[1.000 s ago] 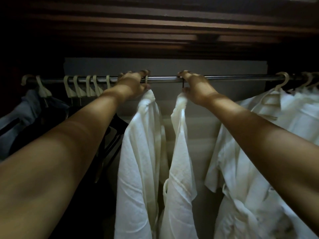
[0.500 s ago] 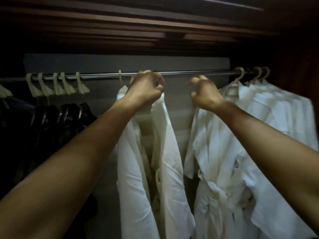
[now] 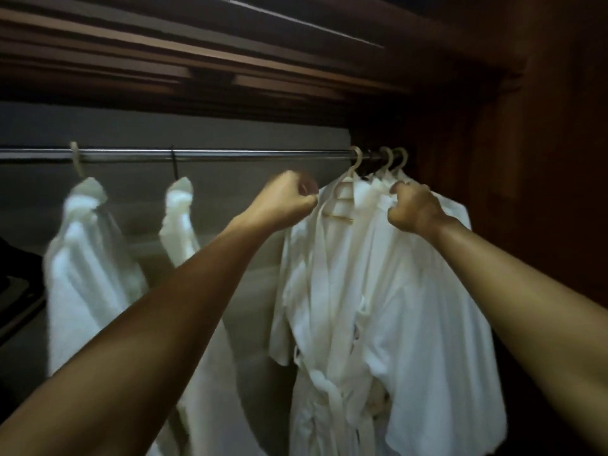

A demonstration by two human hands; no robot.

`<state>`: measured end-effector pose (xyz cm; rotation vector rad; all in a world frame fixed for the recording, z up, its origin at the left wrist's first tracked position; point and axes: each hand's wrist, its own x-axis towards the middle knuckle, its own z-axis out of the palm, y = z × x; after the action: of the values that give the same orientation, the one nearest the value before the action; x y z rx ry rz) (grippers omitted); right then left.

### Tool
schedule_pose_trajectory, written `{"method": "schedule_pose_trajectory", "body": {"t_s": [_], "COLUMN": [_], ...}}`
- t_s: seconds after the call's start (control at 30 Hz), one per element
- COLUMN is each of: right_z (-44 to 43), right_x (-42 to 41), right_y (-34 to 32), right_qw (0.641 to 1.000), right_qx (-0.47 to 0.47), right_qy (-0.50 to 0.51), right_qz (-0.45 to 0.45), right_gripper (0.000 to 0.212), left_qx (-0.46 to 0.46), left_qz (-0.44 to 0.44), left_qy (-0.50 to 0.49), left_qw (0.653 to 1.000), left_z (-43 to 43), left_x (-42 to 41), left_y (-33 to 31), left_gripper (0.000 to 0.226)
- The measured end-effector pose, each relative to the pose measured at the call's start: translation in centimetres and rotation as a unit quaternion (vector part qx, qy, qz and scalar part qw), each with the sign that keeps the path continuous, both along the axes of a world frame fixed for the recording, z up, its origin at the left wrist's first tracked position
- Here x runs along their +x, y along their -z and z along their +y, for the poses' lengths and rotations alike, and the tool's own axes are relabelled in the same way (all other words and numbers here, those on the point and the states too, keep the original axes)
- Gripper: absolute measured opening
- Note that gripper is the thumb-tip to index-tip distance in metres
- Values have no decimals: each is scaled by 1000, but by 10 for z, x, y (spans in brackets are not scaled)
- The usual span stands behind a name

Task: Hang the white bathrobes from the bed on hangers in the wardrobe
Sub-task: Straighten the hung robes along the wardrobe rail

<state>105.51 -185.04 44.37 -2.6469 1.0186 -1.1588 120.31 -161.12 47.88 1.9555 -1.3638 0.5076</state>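
White bathrobes (image 3: 362,291) hang on hangers (image 3: 353,166) at far right end of rail (image 3: 230,154). R hand (image 3: 414,209) fingers pinch a robe shoulder; L hand (image 3: 283,199) fingers curled beside collar, grip unclear.

Rail (image 3: 230,155) holds white bathrobes (image 3: 345,291) on hangers (image 3: 357,159): 2 at L, 3 bunched R.

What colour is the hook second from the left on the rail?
The hook is black, best seen in the head view.
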Motion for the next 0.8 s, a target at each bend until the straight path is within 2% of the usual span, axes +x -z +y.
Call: {"method": "schedule_pose_trajectory", "body": {"t_s": [0.07, 0.13, 0.2, 0.27, 0.37, 0.47, 0.53, 0.63, 0.67, 0.73, 0.8], "right_z": [-27, -44, -49, -50, -52, -54, -57, -68, -72, -79, -80], "right_x": [-9, -11, -9, -6, -2, 6, 13, 20, 22, 24, 26], "right_y": [7, 11, 7, 3, 0, 0, -4, -11, -12, -14, -16], "right_qw": [1000, 999, 998, 992, 973, 951, 940, 948, 953, 969, 977], "right_qx": [-6, -33, -30, 3, 95, 152, 195, 205, 195, 155, 131], "right_qy": [16, -11, -59, -114, -189, -246, -253, -230, -219, -186, -168], "right_qz": [26, 30, -8, -49, -87, -109, -117, -82, -71, -51, -29], "right_gripper": [45, 35, 27, 22, 21, 11, 13, 30, 35, 37, 28], "left_qx": [-10, -20, -10, -30, -92, -93, -94, -122, -126, -129, -146], "left_qz": [43, 81, 123, 212, 363, 449, 446, 391, 365, 320, 286], "left_qy": [6, -10, -36, -19, 35, 70, 60, 52, 43, 6, -21], "left_qw": [999, 996, 992, 977, 926, 886, 888, 911, 921, 939, 947], "left_z": [-33, -65, -96, -122, -152, -177, -189, -200, -202, -199, -192], "left_x": [0, 1, 2, 3, 1, -8, -13, -12, -9, -4, -4], "left_y": [10, 22, 32, 41, 47, 43, 37, 30, 29, 29, 30], "left_gripper": [19, 22, 20, 16, 39, 71, 65, 19, 18, 34, 34]}}
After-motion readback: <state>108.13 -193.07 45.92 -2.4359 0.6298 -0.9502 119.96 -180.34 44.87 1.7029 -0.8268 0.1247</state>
